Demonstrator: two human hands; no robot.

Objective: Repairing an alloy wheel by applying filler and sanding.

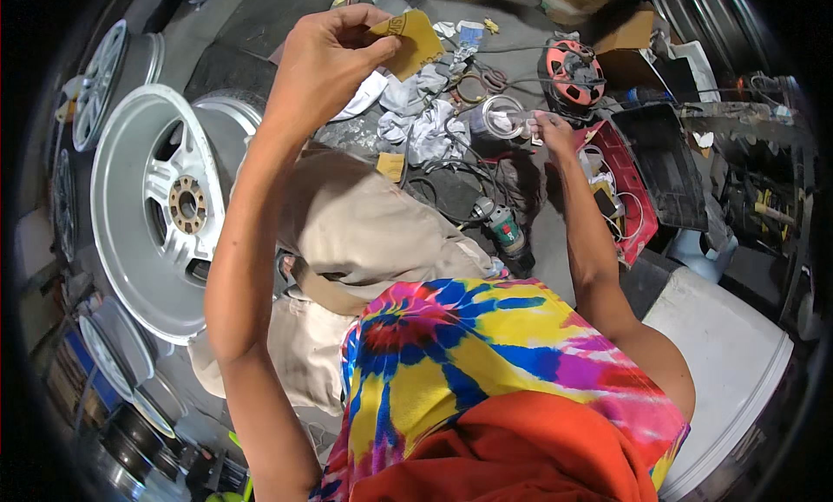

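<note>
My left hand (pixel 325 64) is raised at the top left of centre, with thumb and fingers pinching a folded yellow sheet of sandpaper (pixel 416 49). Out to the right, my right hand (pixel 555 131) is closed on a small pale, flat thing whose kind I cannot make out, right beside an open round metal can (pixel 491 120). Crumpled white rags (pixel 434 136) lie between the two hands. On the floor near my legs rests another yellow piece of sandpaper (pixel 390 166). A silver alloy wheel (pixel 130 242) stands upright on my left.
A green power tool (pixel 506 229) with its cord lies in front of me. Beyond the can sits a red cable reel (pixel 573 75). An open red case (pixel 644 229) with cords and odds and ends is at the right. More wheels (pixel 111 350) line the left side.
</note>
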